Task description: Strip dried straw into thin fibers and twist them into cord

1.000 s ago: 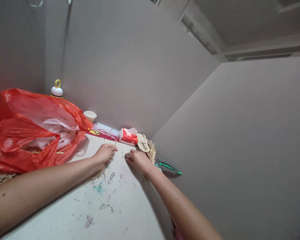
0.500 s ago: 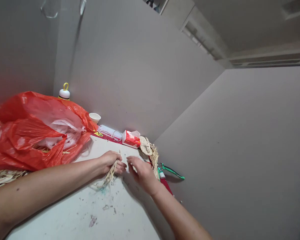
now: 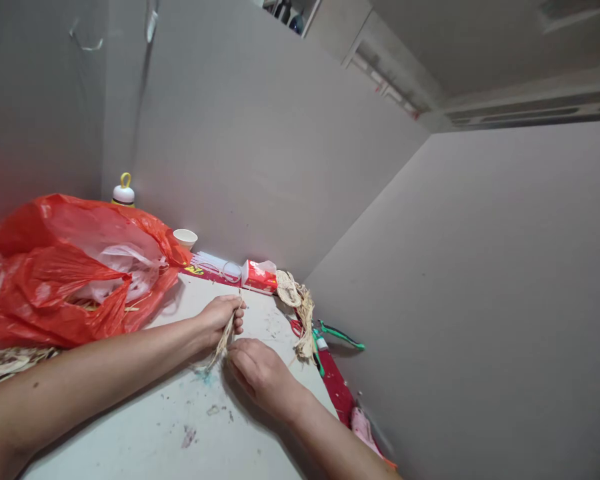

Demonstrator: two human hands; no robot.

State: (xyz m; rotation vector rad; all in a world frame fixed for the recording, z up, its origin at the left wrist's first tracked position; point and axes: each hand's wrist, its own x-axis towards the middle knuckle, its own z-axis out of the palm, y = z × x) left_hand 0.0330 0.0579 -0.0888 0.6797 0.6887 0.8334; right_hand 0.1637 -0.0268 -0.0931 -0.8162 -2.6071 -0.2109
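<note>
My left hand (image 3: 223, 318) is closed around a bundle of pale dried straw strands (image 3: 223, 343) above the white tabletop. A short tip of the bundle sticks up past the fingers, and the loose ends hang down toward the table. My right hand (image 3: 261, 371) sits just below and to the right, with its fingers curled and the fingertips at the hanging strands. What those fingertips hold, if anything, is hidden behind the hand.
A red plastic bag (image 3: 75, 267) fills the left side, with more straw (image 3: 15, 365) below it. Along the back stand a white cup (image 3: 185, 238), a tissue pack (image 3: 259, 277) and a woven straw piece (image 3: 289, 289). Green-handled pliers (image 3: 341, 335) and red-handled scissors (image 3: 296, 327) lie right.
My right hand has moved down and left, from beside the left hand's fingers to the hanging strands, and its fingers have curled in. The left hand keeps its hold.
</note>
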